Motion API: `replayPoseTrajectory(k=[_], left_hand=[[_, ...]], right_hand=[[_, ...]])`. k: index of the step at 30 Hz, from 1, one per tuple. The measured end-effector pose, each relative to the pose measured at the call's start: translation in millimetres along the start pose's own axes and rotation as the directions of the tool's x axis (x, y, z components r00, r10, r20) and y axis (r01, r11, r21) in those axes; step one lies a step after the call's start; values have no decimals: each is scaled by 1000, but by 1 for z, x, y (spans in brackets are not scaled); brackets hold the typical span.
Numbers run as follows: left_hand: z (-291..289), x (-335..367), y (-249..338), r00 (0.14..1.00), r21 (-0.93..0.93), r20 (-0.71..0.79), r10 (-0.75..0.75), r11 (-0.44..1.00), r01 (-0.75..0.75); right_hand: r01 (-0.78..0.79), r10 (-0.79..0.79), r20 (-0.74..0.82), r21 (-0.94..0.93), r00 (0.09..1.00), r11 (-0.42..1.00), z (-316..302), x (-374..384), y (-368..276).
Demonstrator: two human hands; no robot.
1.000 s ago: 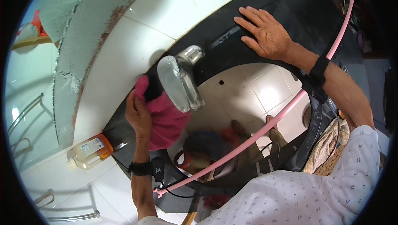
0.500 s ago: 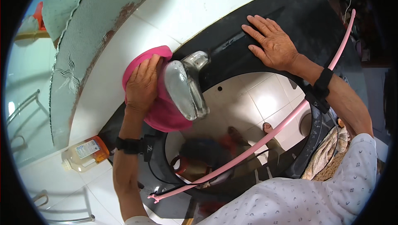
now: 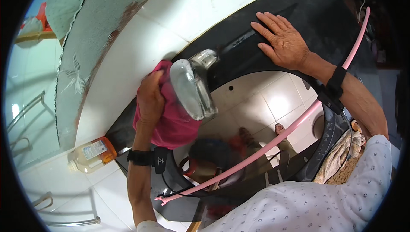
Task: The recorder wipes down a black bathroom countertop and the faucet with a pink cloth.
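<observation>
The left hand (image 3: 150, 97) is closed over a bunched pink cloth (image 3: 179, 129), pressing it onto the black counter (image 3: 314, 16) just to the left of the metal faucet (image 3: 192, 89); from here I can't see the tips of its fingers, which are lost in the folds. The cloth fills the space between that palm and the faucet, its near edge hanging by the rim of the big round opening, where floor tiles and sandalled feet show below. Over on the far right side, the right hand (image 3: 284, 42) grips nothing: it lies palm down on the counter, fingers straight and a little apart, thumb out to the side, and I'd judge that a good brace for someone leaning this far over. With the cloth gathered so thickly, I'd spread it under the palm, keep the pressure even, and work a folded edge into the narrow strip behind the faucet, by the white wall tiles (image 3: 141, 48), without knocking the spout. Care seems wise with the loose end near the opening, with the pink hose (image 3: 256, 153) slanting across it, and with the bottle (image 3: 94, 153) at the near left.
</observation>
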State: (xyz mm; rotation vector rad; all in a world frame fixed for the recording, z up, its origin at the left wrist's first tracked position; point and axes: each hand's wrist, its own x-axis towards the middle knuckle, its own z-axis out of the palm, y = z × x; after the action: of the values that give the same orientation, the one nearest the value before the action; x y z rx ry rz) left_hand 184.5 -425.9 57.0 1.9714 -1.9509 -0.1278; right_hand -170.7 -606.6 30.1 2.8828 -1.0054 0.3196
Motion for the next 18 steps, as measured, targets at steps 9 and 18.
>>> replayPoseTrajectory(k=[9, 18], left_hand=[[-3, 59, 57, 962, -800, 180, -207, 538, 265], [-13, 49, 48, 777, -716, 607, -168, 309, 626]], right_hand=[[0, 0, -11, 26, 1000, 1000, 5, -3, 3], [19, -18, -21, 42, 1000, 999, 3, 0, 2]])
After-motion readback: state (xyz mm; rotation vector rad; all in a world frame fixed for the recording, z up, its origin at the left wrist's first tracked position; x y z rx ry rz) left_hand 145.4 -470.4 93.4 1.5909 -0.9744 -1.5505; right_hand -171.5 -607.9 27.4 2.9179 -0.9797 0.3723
